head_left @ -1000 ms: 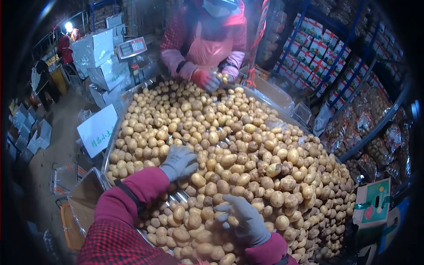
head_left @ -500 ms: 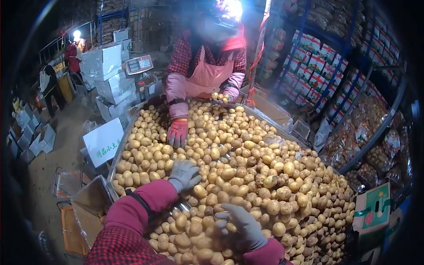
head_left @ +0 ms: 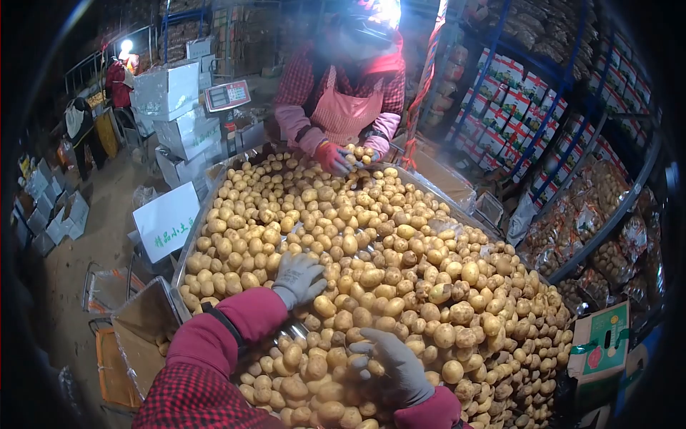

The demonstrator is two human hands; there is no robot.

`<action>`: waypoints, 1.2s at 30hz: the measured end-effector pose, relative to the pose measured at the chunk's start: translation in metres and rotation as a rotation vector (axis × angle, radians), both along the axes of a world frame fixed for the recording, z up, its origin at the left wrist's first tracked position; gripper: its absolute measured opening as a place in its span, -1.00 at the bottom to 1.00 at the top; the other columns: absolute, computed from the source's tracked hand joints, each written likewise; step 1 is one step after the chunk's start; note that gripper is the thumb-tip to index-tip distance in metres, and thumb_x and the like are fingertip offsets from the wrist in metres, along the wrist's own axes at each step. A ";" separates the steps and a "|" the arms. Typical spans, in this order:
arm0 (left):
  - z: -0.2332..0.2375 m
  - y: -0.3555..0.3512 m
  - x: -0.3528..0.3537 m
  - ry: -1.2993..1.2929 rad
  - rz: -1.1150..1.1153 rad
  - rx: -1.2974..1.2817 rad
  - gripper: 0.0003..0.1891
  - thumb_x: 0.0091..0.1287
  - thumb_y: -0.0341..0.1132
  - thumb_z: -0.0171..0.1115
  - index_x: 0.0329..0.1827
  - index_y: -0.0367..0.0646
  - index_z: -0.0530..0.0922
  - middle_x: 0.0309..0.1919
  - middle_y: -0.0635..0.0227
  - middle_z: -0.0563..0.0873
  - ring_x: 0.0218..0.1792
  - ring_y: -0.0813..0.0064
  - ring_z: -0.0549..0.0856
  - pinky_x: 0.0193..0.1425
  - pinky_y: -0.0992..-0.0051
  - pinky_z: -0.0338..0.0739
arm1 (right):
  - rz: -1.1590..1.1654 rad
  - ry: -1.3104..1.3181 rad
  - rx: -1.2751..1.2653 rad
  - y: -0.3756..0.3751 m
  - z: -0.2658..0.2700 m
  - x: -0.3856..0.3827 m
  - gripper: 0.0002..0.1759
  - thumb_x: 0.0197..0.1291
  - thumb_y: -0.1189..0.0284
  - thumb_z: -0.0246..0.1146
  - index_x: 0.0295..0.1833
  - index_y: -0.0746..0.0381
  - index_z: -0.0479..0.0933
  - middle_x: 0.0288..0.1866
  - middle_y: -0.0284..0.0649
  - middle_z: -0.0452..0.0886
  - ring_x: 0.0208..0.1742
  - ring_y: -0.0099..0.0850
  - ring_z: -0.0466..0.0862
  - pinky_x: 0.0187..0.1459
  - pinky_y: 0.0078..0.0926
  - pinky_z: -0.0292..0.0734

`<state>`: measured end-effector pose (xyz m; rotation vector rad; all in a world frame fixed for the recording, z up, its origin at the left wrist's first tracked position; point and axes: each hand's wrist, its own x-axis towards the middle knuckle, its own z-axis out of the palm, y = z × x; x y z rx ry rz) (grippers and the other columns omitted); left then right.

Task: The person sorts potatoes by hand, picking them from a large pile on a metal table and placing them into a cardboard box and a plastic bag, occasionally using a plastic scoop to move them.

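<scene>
My left hand [head_left: 298,279], in a grey work glove, lies palm down on the heap of small potatoes [head_left: 429,272] with its fingers spread. It touches potatoes near the left middle of the pile. Lower right, my right hand [head_left: 395,366], also gloved in grey, is above the near part of the heap. Its fingers curl around a small potato [head_left: 375,368], partly hidden by the glove. A strip of shiny metal [head_left: 294,331] shows between potatoes near my left wrist.
Across the heap a co-worker [head_left: 343,107] in a pink apron holds several potatoes in gloved hands. White cartons [head_left: 187,136] and a scale [head_left: 227,95] stand at the left. An open box [head_left: 143,325] is by the table's left side. A green-brown carton [head_left: 602,339] sits at the right.
The co-worker's red-gloved hand has lifted off the pile and joined the other hand at the held potatoes. My two hands have hardly moved.
</scene>
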<state>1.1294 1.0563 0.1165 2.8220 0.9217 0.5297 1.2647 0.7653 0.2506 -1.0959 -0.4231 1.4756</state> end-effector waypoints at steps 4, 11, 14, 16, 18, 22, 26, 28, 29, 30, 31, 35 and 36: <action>-0.001 -0.003 -0.001 -0.016 0.015 -0.010 -0.56 0.33 0.09 0.31 0.16 0.08 0.69 0.21 0.35 0.66 0.34 0.15 0.51 0.55 -0.15 0.08 | 0.088 -0.550 0.172 -0.003 0.006 -0.005 -0.33 0.16 0.69 0.37 0.42 0.31 0.44 0.09 -0.19 0.67 0.09 -0.47 0.72 0.01 -0.52 0.64; 0.000 -0.013 -0.007 -0.059 -0.016 -0.151 -0.59 0.34 0.02 0.28 0.16 0.06 0.66 0.13 0.27 0.63 0.26 0.18 0.57 0.49 -0.17 0.12 | 0.033 -0.095 -0.017 0.004 -0.003 -0.001 -0.52 0.60 0.17 0.13 0.45 0.22 0.43 0.17 -0.15 0.62 -0.04 -0.45 0.62 -0.09 -0.45 0.53; -0.005 -0.028 -0.026 -0.144 -0.100 -0.063 -0.53 0.38 -0.01 0.26 0.29 0.04 0.59 0.29 0.19 0.57 0.37 0.09 0.49 0.47 -0.16 0.13 | 0.020 -0.179 0.059 0.001 -0.001 -0.003 -0.52 0.62 0.19 0.10 0.47 0.21 0.42 0.20 -0.16 0.65 -0.06 -0.49 0.68 -0.13 -0.52 0.55; -0.008 -0.045 -0.043 -0.139 -0.130 -0.063 -0.48 0.38 0.00 0.27 0.35 0.04 0.56 0.35 0.14 0.54 0.41 0.04 0.46 0.48 -0.16 0.13 | 0.020 -0.113 0.005 0.004 -0.001 0.001 -0.52 0.63 0.19 0.07 0.47 0.22 0.42 0.18 -0.15 0.67 -0.07 -0.50 0.71 -0.13 -0.54 0.57; 0.009 -0.065 -0.058 -0.052 -0.210 -0.031 -0.42 0.36 0.03 0.33 0.40 0.03 0.56 0.46 0.08 0.46 0.52 -0.06 0.37 0.53 -0.20 0.12 | 0.010 -0.053 0.007 0.005 -0.005 0.003 -0.53 0.66 0.22 0.02 0.48 0.25 0.41 0.15 -0.13 0.69 -0.05 -0.49 0.73 -0.12 -0.53 0.59; 0.027 -0.079 -0.056 0.053 -0.306 -0.071 -0.32 0.33 0.06 0.37 0.51 0.09 0.49 0.52 0.07 0.41 0.56 -0.07 0.33 0.61 -0.25 0.03 | 0.096 -0.393 0.109 0.004 -0.003 0.002 -0.43 0.64 0.12 0.05 0.49 0.33 0.38 0.14 -0.12 0.69 -0.06 -0.45 0.75 -0.13 -0.54 0.60; 0.027 -0.042 -0.004 -0.018 -0.575 -0.010 -0.28 0.31 0.11 0.38 0.54 0.17 0.48 0.52 0.12 0.43 0.53 0.00 0.38 0.58 -0.22 0.12 | -0.013 0.174 -0.033 0.010 -0.008 0.008 -0.35 0.59 0.09 0.14 0.49 0.40 0.35 0.15 -0.10 0.69 -0.04 -0.42 0.74 -0.14 -0.55 0.62; 0.029 -0.031 0.023 -0.047 -0.681 0.028 -0.27 0.31 0.14 0.38 0.54 0.19 0.47 0.50 0.14 0.45 0.52 0.05 0.40 0.55 -0.21 0.16 | -0.016 0.041 -0.067 0.011 -0.001 0.006 -0.33 0.59 0.09 0.12 0.52 0.41 0.32 0.16 -0.07 0.69 -0.01 -0.41 0.74 -0.12 -0.53 0.64; 0.023 -0.030 0.035 -0.050 -0.732 0.067 -0.32 0.34 0.12 0.34 0.52 0.18 0.49 0.47 0.13 0.48 0.48 0.04 0.45 0.55 -0.18 0.17 | -0.018 -0.016 -0.058 0.011 -0.001 0.006 -0.33 0.59 0.10 0.11 0.53 0.41 0.32 0.16 -0.06 0.69 0.00 -0.42 0.73 -0.11 -0.52 0.64; 0.021 -0.026 0.043 -0.045 -0.764 0.015 -0.37 0.36 0.09 0.31 0.49 0.18 0.50 0.45 0.15 0.50 0.46 0.05 0.48 0.55 -0.15 0.17 | -0.024 -0.014 -0.063 0.012 0.001 0.008 -0.33 0.59 0.10 0.11 0.53 0.41 0.32 0.16 -0.06 0.69 0.00 -0.42 0.73 -0.11 -0.52 0.64; 0.020 -0.021 0.048 -0.036 -0.795 -0.039 -0.41 0.38 0.06 0.29 0.47 0.17 0.52 0.44 0.17 0.52 0.43 0.06 0.51 0.55 -0.12 0.18 | 0.001 -0.051 -0.084 0.014 0.004 0.009 -0.34 0.59 0.12 0.11 0.53 0.41 0.32 0.16 -0.06 0.69 0.00 -0.41 0.73 -0.11 -0.52 0.65; 0.002 0.043 0.070 -0.002 -0.677 0.088 -0.45 0.37 0.07 0.23 0.39 0.15 0.58 0.32 0.21 0.61 0.33 0.12 0.57 0.44 0.00 0.28 | 0.013 -0.055 -0.096 0.015 0.002 0.010 -0.36 0.59 0.17 0.10 0.53 0.43 0.32 0.18 -0.05 0.68 0.00 -0.41 0.73 -0.09 -0.51 0.67; 0.010 0.062 0.070 0.118 -0.618 0.047 -0.46 0.34 0.04 0.25 0.36 0.07 0.60 0.27 0.20 0.63 0.28 0.11 0.59 0.35 0.04 0.34 | 0.000 -0.028 -0.114 0.016 0.004 0.010 -0.38 0.59 0.20 0.09 0.53 0.43 0.32 0.18 -0.06 0.67 -0.01 -0.42 0.73 -0.11 -0.51 0.66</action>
